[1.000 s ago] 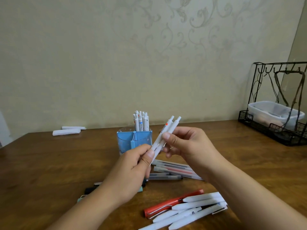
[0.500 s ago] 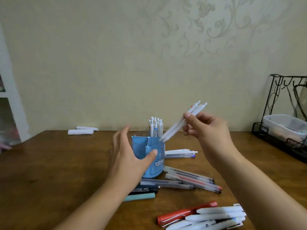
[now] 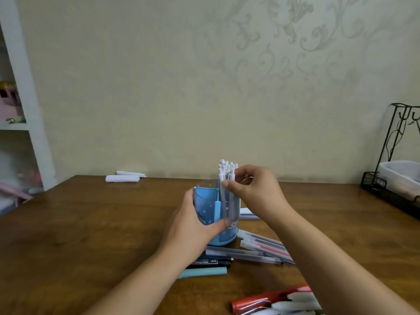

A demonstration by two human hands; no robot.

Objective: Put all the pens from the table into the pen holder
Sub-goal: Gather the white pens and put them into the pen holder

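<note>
The pen holder point(image 3: 208, 205) is a translucent blue cup with inner dividers, standing upright on the tabletop point(image 3: 91, 235). A bunch of white pens point(image 3: 226, 171) stands upright in its right-hand compartment, tops well above the rim. Just right of its base lie several frosted grey pens point(image 3: 261, 246) side by side, one showing a red core. In front of the base lie a black marker point(image 3: 211, 261) and, just beside it, a teal pen point(image 3: 204, 272), both lengthwise left to right. At the near edge a red pen point(image 3: 256, 302) with a metal clip lies against a few loose white pens point(image 3: 295, 304). A further white pen point(image 3: 247, 212) lies behind the holder to its right.
</note>
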